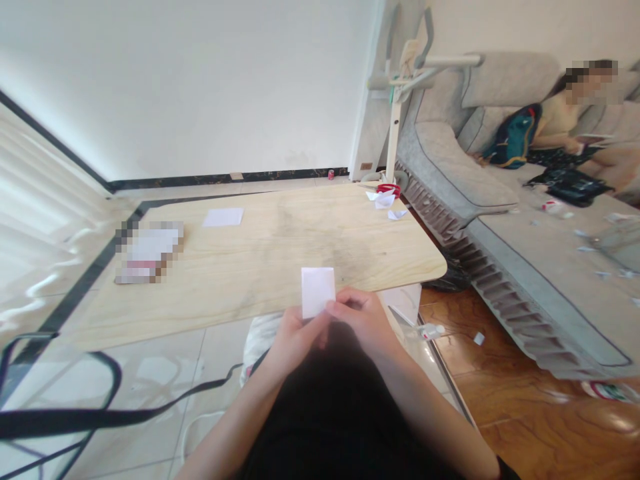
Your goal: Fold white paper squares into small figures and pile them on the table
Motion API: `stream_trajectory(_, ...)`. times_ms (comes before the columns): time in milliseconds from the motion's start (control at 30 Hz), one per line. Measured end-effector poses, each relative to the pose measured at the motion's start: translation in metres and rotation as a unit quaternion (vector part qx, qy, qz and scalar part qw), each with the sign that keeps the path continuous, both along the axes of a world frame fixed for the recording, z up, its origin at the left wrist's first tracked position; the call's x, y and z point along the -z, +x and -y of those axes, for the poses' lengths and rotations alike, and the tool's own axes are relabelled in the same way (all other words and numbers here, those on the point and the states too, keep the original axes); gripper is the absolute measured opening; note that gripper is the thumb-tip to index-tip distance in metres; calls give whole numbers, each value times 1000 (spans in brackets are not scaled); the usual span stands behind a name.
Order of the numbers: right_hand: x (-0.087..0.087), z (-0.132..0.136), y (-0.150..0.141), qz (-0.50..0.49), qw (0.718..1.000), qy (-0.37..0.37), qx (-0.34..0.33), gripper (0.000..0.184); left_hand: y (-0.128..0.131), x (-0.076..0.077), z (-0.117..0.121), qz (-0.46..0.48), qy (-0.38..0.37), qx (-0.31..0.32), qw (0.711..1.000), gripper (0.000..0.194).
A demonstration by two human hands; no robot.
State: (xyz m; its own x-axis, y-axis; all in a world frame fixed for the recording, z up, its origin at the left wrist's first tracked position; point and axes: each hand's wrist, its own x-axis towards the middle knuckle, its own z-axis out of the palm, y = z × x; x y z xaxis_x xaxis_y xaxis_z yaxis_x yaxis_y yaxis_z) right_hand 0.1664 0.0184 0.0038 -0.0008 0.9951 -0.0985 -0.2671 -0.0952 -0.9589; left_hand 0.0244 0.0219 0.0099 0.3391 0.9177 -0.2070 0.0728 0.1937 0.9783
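Paper rectangle point(318, 291), white, apparently folded, held upright at the near edge of the table point(270, 267); contact with the tabletop cannot be told. Grip: left hand point(294, 332) closed on its lower edge, thumb across the front; right hand point(363, 313) pinching the lower right corner, thumb and finger together. Judgement: the step in hand looks like squaring or creasing the paper. Good practice: let the left hold steady, match corners before pressing, then run the right thumb outward from the middle, preferably against the flat tabletop for a sharper line. Farther out: flat white sheet point(223, 217) toward the far left, small folded paper pieces point(384, 201) at the far right corner.
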Motion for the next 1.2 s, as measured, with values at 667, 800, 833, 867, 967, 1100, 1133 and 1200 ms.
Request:
stream_trajectory(667, -4, -1, 21, 85, 995, 26, -46, 22, 2, 5, 10, 24, -37, 48, 998, 36)
stream_trajectory(800, -8, 1, 25, 133, 990, 40, -38, 23, -8, -1, 5, 4, 17, 47, 999, 30)
stream_trajectory(833, -9, 2, 25, 142, 988, 41, -38, 23, -9, -3, 4, 15, 16, 40, 999, 32)
stream_trajectory(867, -9, 3, 26, 150, 987, 42, -38, 23, -10, -3, 3, 24, 11, 8, 1000, 33)
stream_trajectory(967, -10, 6, 23, 165, 984, 49, -40, 24, -11, -5, 1, 8, 28, -96, 995, 29)
stream_trajectory(1100, -9, 7, 18, 153, 986, 45, -40, 26, -9, -7, 1, 1, 37, -108, 994, 29)
stream_trajectory(1133, -9, 7, 17, 143, 988, 40, -41, 25, -9, -8, 1, 4, 36, -107, 994, 28)
stream_trajectory(1200, -10, 7, 15, 123, 991, 30, -48, 23, -10, -9, 2, 8, 33, -104, 994, 27)
